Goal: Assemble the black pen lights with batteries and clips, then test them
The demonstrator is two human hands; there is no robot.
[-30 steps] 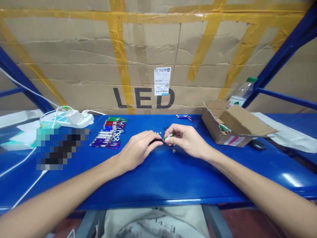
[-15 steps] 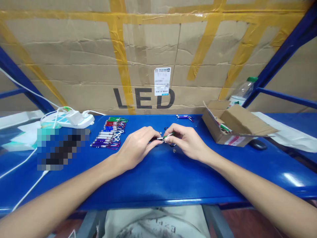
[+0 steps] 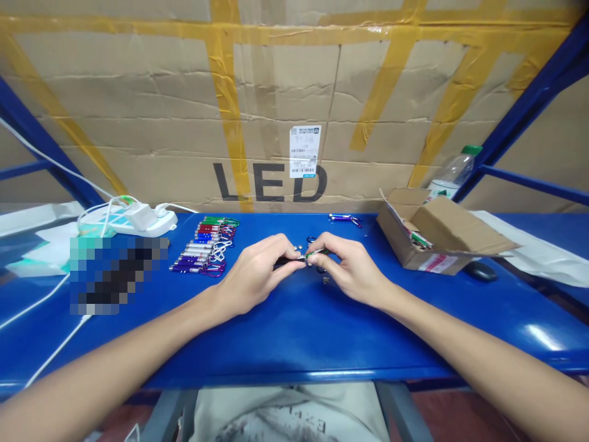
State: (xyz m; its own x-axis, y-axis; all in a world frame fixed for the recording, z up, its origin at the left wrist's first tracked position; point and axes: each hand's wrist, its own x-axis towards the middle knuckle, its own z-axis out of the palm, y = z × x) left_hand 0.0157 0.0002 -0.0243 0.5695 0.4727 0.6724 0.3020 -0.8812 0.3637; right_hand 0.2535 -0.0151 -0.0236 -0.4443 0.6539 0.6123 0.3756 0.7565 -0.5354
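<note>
My left hand [image 3: 255, 270] pinches a slim dark piece [image 3: 281, 263] between thumb and fingers. Facing it, my right hand [image 3: 352, 267] grips a small green metal keychain flashlight [image 3: 317, 252], mostly covered by the fingers. The two pieces meet end to end between my fingertips; whether they are joined I cannot tell. Tiny silvery round parts [image 3: 298, 248] lie just beyond the fingertips, and another small metal part [image 3: 326, 280] rests below my right hand. A dark ring or clip [image 3: 311, 240] shows behind the right fingers.
Left of my hands, several keychain flashlights [image 3: 196, 255] with carabiners lie in a row. One blue-purple flashlight [image 3: 343, 218] sits at the back. An open carton [image 3: 396, 236] stands right, beside a black mouse [image 3: 481, 271] and bottle [image 3: 453, 172]. A power strip [image 3: 161, 227] with cables is left.
The fingertips have drawn slightly closer together, and less of the dark piece's silvery end shows. The whole view has shifted a little.
</note>
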